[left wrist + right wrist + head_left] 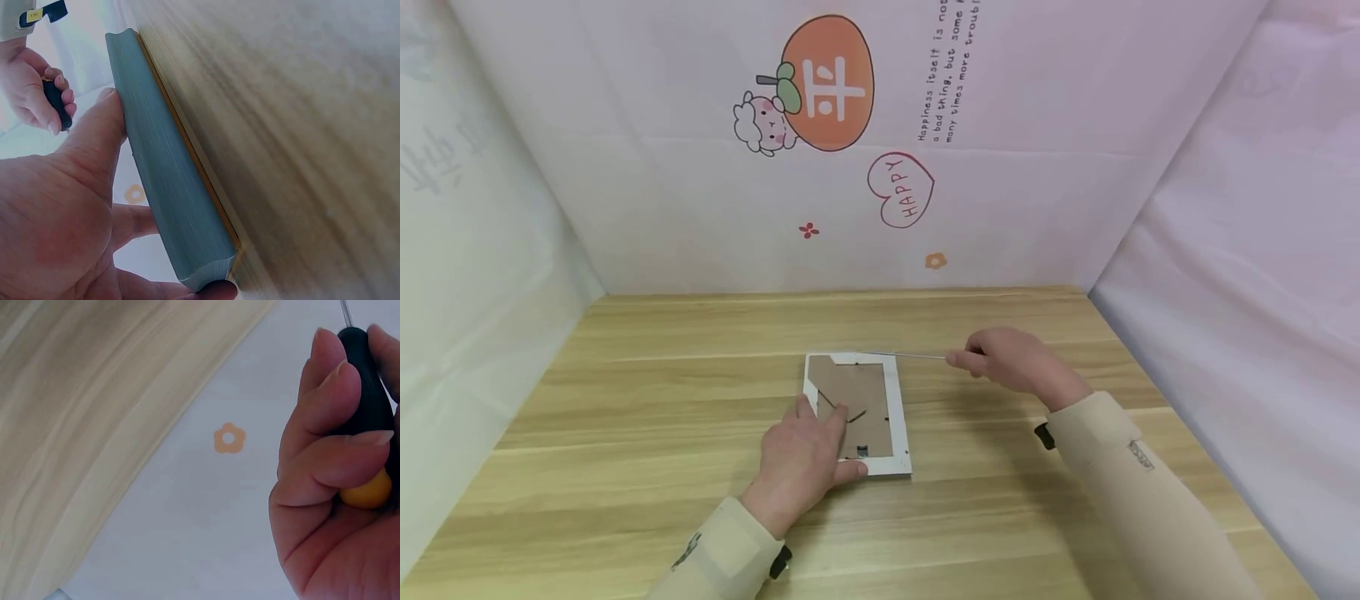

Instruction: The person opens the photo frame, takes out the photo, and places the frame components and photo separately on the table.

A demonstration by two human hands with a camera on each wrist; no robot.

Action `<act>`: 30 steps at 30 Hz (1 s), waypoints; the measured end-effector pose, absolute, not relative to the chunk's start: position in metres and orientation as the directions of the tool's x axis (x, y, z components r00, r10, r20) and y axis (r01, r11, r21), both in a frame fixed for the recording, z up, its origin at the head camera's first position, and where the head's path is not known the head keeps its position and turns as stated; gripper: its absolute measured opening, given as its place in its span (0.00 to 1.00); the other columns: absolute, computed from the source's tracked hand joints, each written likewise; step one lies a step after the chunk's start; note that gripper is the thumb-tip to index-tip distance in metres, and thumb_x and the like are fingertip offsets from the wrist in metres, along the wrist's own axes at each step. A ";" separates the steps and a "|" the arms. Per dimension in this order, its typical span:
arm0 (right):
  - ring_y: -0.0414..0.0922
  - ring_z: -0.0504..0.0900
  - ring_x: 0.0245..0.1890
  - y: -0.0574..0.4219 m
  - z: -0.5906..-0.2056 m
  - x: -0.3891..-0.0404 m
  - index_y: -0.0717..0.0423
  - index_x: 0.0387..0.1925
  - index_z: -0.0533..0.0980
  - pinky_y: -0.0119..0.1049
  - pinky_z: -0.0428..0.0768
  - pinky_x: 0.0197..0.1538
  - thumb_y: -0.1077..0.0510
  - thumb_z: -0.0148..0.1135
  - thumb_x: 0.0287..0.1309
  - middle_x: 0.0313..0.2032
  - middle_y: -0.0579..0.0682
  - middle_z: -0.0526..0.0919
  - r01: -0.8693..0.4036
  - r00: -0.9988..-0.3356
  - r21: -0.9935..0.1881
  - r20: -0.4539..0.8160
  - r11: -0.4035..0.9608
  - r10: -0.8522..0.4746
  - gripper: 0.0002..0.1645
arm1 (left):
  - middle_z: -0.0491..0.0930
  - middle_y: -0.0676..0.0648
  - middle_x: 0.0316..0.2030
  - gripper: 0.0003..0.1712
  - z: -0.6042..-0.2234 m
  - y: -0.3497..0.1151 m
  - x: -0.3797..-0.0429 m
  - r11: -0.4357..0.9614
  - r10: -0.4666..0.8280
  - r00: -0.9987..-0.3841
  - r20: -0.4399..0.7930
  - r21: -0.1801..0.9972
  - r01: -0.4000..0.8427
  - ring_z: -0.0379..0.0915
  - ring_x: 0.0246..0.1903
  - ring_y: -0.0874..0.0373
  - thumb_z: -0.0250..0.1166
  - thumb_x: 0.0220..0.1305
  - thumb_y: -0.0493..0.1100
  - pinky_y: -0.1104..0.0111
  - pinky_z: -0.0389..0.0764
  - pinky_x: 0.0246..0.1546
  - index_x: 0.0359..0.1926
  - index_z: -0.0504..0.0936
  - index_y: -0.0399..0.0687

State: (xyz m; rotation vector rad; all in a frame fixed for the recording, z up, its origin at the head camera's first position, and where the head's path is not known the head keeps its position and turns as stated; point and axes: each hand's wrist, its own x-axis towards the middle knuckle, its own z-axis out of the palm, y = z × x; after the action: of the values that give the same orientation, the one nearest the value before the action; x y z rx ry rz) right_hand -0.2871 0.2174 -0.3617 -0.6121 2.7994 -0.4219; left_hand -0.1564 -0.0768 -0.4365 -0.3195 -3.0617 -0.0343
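In the head view, found a picture frame back-up on the worktop, under a spread left hand, and a screwdriver reaching its far edge; couldn't tell contact. From the left wrist, judged it stiff, light, perhaps fragile if glazed; best held by its moulded edge. From the right wrist, saw the right hand curled round the dark handle.
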 end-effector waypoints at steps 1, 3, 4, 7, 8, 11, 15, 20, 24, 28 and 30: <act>0.43 0.76 0.28 0.218 -0.362 -0.285 0.49 0.28 0.78 0.42 0.75 0.34 0.27 0.49 0.61 0.29 0.46 0.82 -0.355 -0.887 -0.342 -0.170 0.870 -0.428 0.32 | 0.75 0.25 0.47 0.53 -0.436 -0.077 -0.156 0.978 0.206 -0.976 0.067 0.020 0.208 0.73 0.29 0.47 0.62 0.44 0.80 0.59 0.72 0.15 0.65 0.74 0.53; 0.43 0.77 0.29 0.219 -0.362 -0.281 0.50 0.29 0.77 0.41 0.75 0.34 0.26 0.48 0.61 0.29 0.47 0.81 -0.331 -0.893 -0.369 -0.174 0.868 -0.415 0.33 | 0.75 0.25 0.46 0.53 -0.435 -0.077 -0.156 0.978 0.207 -0.976 0.066 0.022 0.209 0.72 0.29 0.47 0.62 0.44 0.80 0.59 0.72 0.15 0.65 0.74 0.52; 0.43 0.77 0.29 0.219 -0.362 -0.280 0.50 0.30 0.77 0.41 0.75 0.33 0.25 0.47 0.61 0.29 0.47 0.81 -0.323 -0.895 -0.381 -0.175 0.866 -0.411 0.34 | 0.75 0.25 0.47 0.53 -0.435 -0.076 -0.156 0.978 0.207 -0.976 0.065 0.022 0.209 0.73 0.29 0.46 0.62 0.44 0.80 0.58 0.73 0.15 0.65 0.74 0.52; 0.42 0.79 0.30 0.218 -0.363 -0.276 0.50 0.31 0.77 0.41 0.76 0.34 0.26 0.47 0.61 0.31 0.47 0.81 -0.306 -0.900 -0.403 -0.174 0.863 -0.400 0.34 | 0.74 0.23 0.49 0.53 -0.434 -0.076 -0.154 0.978 0.205 -0.977 0.055 0.021 0.207 0.75 0.32 0.44 0.61 0.45 0.80 0.57 0.75 0.17 0.65 0.74 0.52; 0.41 0.80 0.30 0.218 -0.364 -0.276 0.50 0.32 0.77 0.42 0.76 0.35 0.26 0.47 0.62 0.32 0.46 0.81 -0.301 -0.900 -0.411 -0.175 0.860 -0.399 0.34 | 0.74 0.22 0.50 0.53 -0.434 -0.075 -0.154 0.978 0.205 -0.977 0.054 0.019 0.206 0.76 0.33 0.42 0.61 0.45 0.80 0.56 0.76 0.18 0.65 0.74 0.52; 0.41 0.80 0.30 0.217 -0.365 -0.274 0.51 0.33 0.77 0.42 0.76 0.35 0.26 0.47 0.62 0.32 0.45 0.81 -0.297 -0.902 -0.421 -0.169 0.857 -0.396 0.34 | 0.73 0.21 0.52 0.53 -0.434 -0.074 -0.153 0.979 0.201 -0.978 0.057 0.016 0.202 0.77 0.36 0.40 0.61 0.45 0.80 0.55 0.77 0.20 0.65 0.74 0.51; 0.42 0.79 0.29 0.215 -0.367 -0.273 0.52 0.33 0.78 0.42 0.76 0.34 0.26 0.47 0.61 0.31 0.46 0.80 -0.307 -0.902 -0.433 -0.152 0.848 -0.404 0.35 | 0.74 0.21 0.50 0.53 -0.434 -0.072 -0.152 0.980 0.197 -0.978 0.073 0.005 0.198 0.77 0.34 0.40 0.61 0.44 0.81 0.55 0.77 0.19 0.64 0.74 0.51; 0.43 0.78 0.27 0.214 -0.370 -0.271 0.50 0.31 0.77 0.41 0.75 0.33 0.27 0.48 0.62 0.29 0.46 0.79 -0.315 -0.903 -0.438 -0.134 0.842 -0.408 0.32 | 0.75 0.21 0.49 0.54 -0.433 -0.071 -0.152 0.980 0.197 -0.977 0.077 -0.011 0.197 0.77 0.33 0.41 0.60 0.44 0.81 0.55 0.76 0.19 0.63 0.75 0.50; 0.43 0.77 0.26 0.214 -0.372 -0.268 0.49 0.29 0.76 0.41 0.74 0.31 0.27 0.49 0.62 0.29 0.46 0.79 -0.316 -0.904 -0.436 -0.133 0.843 -0.407 0.31 | 0.75 0.21 0.48 0.54 -0.433 -0.070 -0.149 0.982 0.191 -0.979 0.072 -0.029 0.189 0.76 0.31 0.42 0.59 0.43 0.82 0.56 0.75 0.17 0.62 0.75 0.49; 0.43 0.77 0.25 0.213 -0.372 -0.267 0.51 0.30 0.76 0.41 0.74 0.31 0.28 0.49 0.62 0.28 0.46 0.78 -0.314 -0.905 -0.439 -0.129 0.842 -0.404 0.31 | 0.76 0.22 0.46 0.55 -0.432 -0.068 -0.148 0.985 0.173 -0.982 0.080 -0.042 0.170 0.75 0.28 0.43 0.59 0.42 0.83 0.57 0.74 0.16 0.60 0.76 0.49; 0.43 0.78 0.25 0.212 -0.372 -0.268 0.51 0.30 0.77 0.41 0.74 0.31 0.28 0.50 0.62 0.28 0.45 0.78 -0.312 -0.907 -0.441 -0.126 0.841 -0.403 0.31 | 0.76 0.22 0.45 0.54 -0.431 -0.067 -0.147 0.986 0.166 -0.982 0.089 -0.044 0.163 0.74 0.25 0.44 0.60 0.41 0.83 0.57 0.73 0.14 0.59 0.77 0.48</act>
State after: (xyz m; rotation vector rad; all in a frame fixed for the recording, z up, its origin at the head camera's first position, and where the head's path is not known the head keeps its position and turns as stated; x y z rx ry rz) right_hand -0.2677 0.2123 -0.3719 -0.5517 2.8064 -0.6181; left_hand -0.1472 -0.0667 -0.4313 -0.2519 -3.0378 0.0550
